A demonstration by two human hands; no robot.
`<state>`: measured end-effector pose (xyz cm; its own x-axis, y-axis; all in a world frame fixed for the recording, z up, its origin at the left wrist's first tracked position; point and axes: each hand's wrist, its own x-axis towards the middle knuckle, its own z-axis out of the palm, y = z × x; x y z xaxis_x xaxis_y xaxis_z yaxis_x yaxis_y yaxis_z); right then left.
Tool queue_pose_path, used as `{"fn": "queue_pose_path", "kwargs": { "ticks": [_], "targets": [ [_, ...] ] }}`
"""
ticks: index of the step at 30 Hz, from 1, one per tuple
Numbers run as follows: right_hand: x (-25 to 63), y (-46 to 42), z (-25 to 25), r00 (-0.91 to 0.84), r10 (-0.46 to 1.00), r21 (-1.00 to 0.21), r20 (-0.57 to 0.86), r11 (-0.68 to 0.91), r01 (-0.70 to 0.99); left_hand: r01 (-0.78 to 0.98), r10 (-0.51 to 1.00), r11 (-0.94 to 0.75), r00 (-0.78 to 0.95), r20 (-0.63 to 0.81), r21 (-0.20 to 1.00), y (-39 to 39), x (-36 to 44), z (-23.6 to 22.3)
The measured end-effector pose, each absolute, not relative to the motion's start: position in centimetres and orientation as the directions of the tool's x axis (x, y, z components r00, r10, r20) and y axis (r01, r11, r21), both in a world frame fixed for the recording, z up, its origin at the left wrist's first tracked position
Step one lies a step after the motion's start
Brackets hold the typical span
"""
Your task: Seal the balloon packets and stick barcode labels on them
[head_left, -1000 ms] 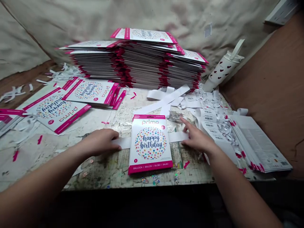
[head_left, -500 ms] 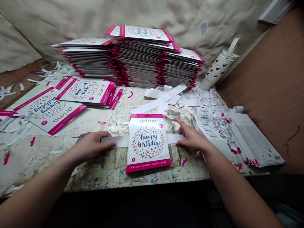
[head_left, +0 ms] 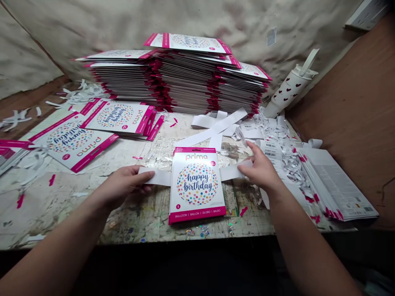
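A small pile of balloon packets point(head_left: 197, 185), printed "happy birthday" with pink edges, lies flat on the worktop in front of me. A white paper strip point(head_left: 162, 177) runs beneath it and sticks out on both sides. My left hand point(head_left: 125, 185) pinches the strip's left end between thumb and fingers. On the other side, my right hand point(head_left: 262, 168) grips the right end, which is raised a little off the surface. By the right index fingertip is a thin pale piece point(head_left: 241, 137) that I cannot make out.
Tall stacks of packets point(head_left: 185, 88) stand at the back. Loose packets point(head_left: 117, 117) lie at the left. White strips point(head_left: 216, 127), barcode labels point(head_left: 270, 150) and paper scraps litter the right, beside grey-backed packets point(head_left: 342, 181). A heart-patterned tumbler point(head_left: 288, 90) leans at the back right.
My right hand has lifted and closed on the strip's right end, raising it. My left hand has drawn its end up slightly. The whole view has shifted a little.
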<state>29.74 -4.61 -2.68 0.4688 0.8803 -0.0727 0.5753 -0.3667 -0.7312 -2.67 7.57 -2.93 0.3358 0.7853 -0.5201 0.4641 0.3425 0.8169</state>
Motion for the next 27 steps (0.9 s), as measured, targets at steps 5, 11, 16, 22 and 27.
{"fn": "queue_pose_path", "kwargs": {
  "ticks": [5, 11, 16, 22, 27],
  "targets": [
    [22.7, -3.3, -1.8, 0.389, 0.918, -0.691, 0.081, -0.229, 0.685, 0.401, 0.684, 0.366, 0.496, -0.535, 0.840, 6.7, 1.8, -2.6],
    [17.8, -3.2, -4.9, 0.155, 0.982, -0.516, 0.106, -0.078, 0.853, 0.390, 0.638, 0.351, 0.566, -0.522, 0.851, 6.4, 3.8, -3.4],
    [17.6, -5.1, -6.0, -0.052, 0.988, -0.497, 0.145, 0.118, 0.859, 0.402, 0.630, 0.308, 0.593, -0.501, 0.862, 6.3, 4.3, -4.1],
    [19.6, -5.0, -5.2, -0.182, 0.980, -0.497, 0.081, 0.198, 0.845, 0.535, 0.635, 0.209, 0.563, -0.529, 0.819, 6.4, 6.0, -5.3],
    [21.7, -5.8, -5.9, -0.200, 0.977, -0.452, 0.078, 0.214, 0.866, 0.550, 0.620, 0.223, 0.557, -0.552, 0.805, 6.3, 5.8, -4.5]
  ]
}}
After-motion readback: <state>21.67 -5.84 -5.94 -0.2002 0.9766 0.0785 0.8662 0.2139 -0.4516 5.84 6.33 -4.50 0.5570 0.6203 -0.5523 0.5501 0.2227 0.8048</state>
